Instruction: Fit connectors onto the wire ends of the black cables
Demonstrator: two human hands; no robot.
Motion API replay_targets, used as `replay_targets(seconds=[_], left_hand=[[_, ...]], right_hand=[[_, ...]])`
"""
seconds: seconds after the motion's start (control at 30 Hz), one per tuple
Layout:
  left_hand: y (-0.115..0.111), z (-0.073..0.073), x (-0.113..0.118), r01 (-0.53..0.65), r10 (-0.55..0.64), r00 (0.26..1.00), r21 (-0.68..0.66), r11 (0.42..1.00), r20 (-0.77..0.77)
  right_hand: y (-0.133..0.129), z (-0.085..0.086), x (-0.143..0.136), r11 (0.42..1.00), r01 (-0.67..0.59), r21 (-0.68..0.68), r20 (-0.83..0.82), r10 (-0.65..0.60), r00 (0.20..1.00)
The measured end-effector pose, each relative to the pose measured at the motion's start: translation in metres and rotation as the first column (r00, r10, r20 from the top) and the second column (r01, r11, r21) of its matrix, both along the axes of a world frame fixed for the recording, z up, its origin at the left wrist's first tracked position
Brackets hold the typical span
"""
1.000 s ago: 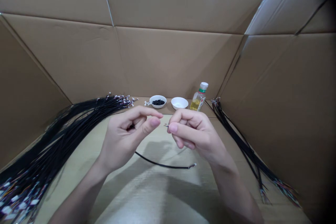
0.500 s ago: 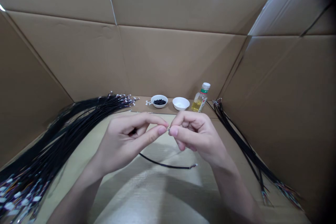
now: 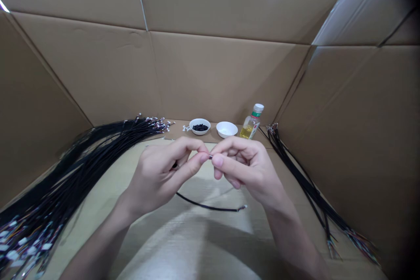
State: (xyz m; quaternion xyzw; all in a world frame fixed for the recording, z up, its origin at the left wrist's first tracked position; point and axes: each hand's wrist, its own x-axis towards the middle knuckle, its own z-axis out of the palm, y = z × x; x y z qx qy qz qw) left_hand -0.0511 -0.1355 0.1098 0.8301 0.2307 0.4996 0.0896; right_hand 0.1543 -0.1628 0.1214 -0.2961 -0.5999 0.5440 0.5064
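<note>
Both hands meet in the middle of the head view, fingertips nearly touching. With thumb and forefinger, my left hand (image 3: 164, 170) pinches one side of a tiny dark piece (image 3: 210, 156). The thumb and forefinger of my right hand (image 3: 247, 162) close on its other side. That piece is too small to name. A thin black cable (image 3: 206, 206) comes out from behind my left hand and curves right over the table, ending in a small light-coloured tip. A dark bit in my left palm looks like the same cable; the rest is hidden by the fingers.
Many black cables (image 3: 98, 162) with white connectors lie along the left. At the back stand a white bowl of black pieces (image 3: 200, 127), another white bowl (image 3: 226, 130) and a bottle of yellow liquid (image 3: 251, 123). More cables (image 3: 305, 183) lie right. Cardboard walls (image 3: 229, 78) enclose the table.
The fingertips of both hands have shifted slightly upward, and the grip around the tiny piece has changed a little. The cable on the table lies nearly as before.
</note>
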Motion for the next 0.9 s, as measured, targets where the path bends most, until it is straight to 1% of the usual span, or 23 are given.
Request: replay_targets(seconds=[0.07,0.1,0.13,0.17,0.2,0.23,0.27,0.3,0.33,0.37,0.4,0.47,0.5,0.57,0.6,0.67,0.7,0.77,0.8,0.87,0.9], left_hand=[[0.001,0.0,0.001,-0.019,0.019,1.0,0.005,1.0,0.007],[0.001,-0.001,0.001,-0.028,0.028,1.0,0.001,1.0,0.013],[0.001,-0.001,0.001,-0.038,0.038,0.999,-0.005,0.999,0.023],[0.002,-0.001,0.002,-0.045,0.046,0.998,-0.013,0.999,0.034],[0.002,-0.001,0.002,-0.05,0.051,0.998,-0.023,0.998,0.048],[0.002,-0.001,0.002,-0.05,0.052,0.997,-0.033,0.998,0.063],[0.001,-0.002,0.003,-0.046,0.049,0.996,-0.042,0.998,0.078],[0.001,-0.002,0.003,-0.038,0.042,0.995,-0.049,0.998,0.095],[0.0,-0.002,0.003,-0.029,0.035,0.993,-0.057,0.998,0.109],[0.0,-0.003,0.004,-0.023,0.03,0.992,-0.065,0.998,0.122],[-0.001,-0.003,0.004,-0.018,0.028,0.991,-0.073,0.997,0.131],[-0.003,-0.002,0.005,-0.015,0.028,0.99,-0.093,0.996,0.138],[-0.004,-0.001,0.006,-0.014,0.029,0.989,-0.107,0.994,0.142],[-0.005,0.0,0.007,0.008,0.017,0.986,-0.153,0.988,0.163],[-0.004,0.001,0.006,0.038,-0.003,0.984,-0.195,0.98,0.179],[-0.003,0.002,0.005,0.15,-0.078,0.969,-0.307,0.94,0.234],[-0.002,0.003,0.005,0.226,-0.129,0.954,-0.371,0.901,0.269],[0.002,0.004,0.003,0.377,-0.223,0.911,-0.478,0.794,0.347],[0.004,0.004,0.002,0.434,-0.257,0.888,-0.512,0.741,0.381],[0.007,0.003,0.001,0.494,-0.289,0.862,-0.561,0.664,0.417],[0.008,0.002,0.001,0.499,-0.286,0.86,-0.582,0.642,0.422]], right_hand=[[-0.002,-0.001,-0.001,0.999,0.034,0.04,0.008,-0.034,0.999],[-0.003,-0.002,-0.003,0.993,0.08,0.09,0.026,-0.082,0.996],[-0.004,-0.003,-0.004,0.975,0.144,0.17,0.052,-0.155,0.987],[-0.005,-0.005,-0.006,0.933,0.217,0.286,0.081,-0.249,0.965],[-0.006,-0.007,-0.008,0.86,0.28,0.426,0.104,-0.355,0.929],[-0.006,-0.009,-0.01,0.756,0.322,0.571,0.112,-0.459,0.881],[-0.006,-0.011,-0.011,0.637,0.332,0.696,0.108,-0.549,0.829],[-0.005,-0.013,-0.013,0.524,0.318,0.791,0.097,-0.619,0.779],[-0.004,-0.015,-0.014,0.426,0.297,0.855,0.079,-0.672,0.736],[-0.004,-0.016,-0.014,0.349,0.275,0.896,0.061,-0.71,0.701],[-0.003,-0.018,-0.014,0.294,0.255,0.921,0.048,-0.736,0.675],[-0.002,-0.019,-0.013,0.228,0.221,0.948,0.031,-0.76,0.649],[-0.002,-0.02,-0.013,0.206,0.211,0.955,0.02,-0.76,0.65],[-0.002,-0.02,-0.012,0.198,0.207,0.958,0.009,-0.744,0.668],[-0.002,-0.02,-0.011,0.206,0.213,0.955,0.006,-0.732,0.681],[-0.003,-0.02,-0.011,0.252,0.229,0.94,0.021,-0.714,0.7],[-0.003,-0.02,-0.011,0.279,0.243,0.929,0.031,-0.711,0.702],[-0.002,-0.019,-0.011,0.318,0.279,0.906,0.032,-0.71,0.704],[-0.002,-0.019,-0.011,0.333,0.301,0.894,0.025,-0.707,0.707],[-0.001,-0.018,-0.011,0.356,0.34,0.87,0.0,-0.691,0.723],[-0.001,-0.018,-0.011,0.372,0.352,0.859,-0.005,-0.68,0.733]])
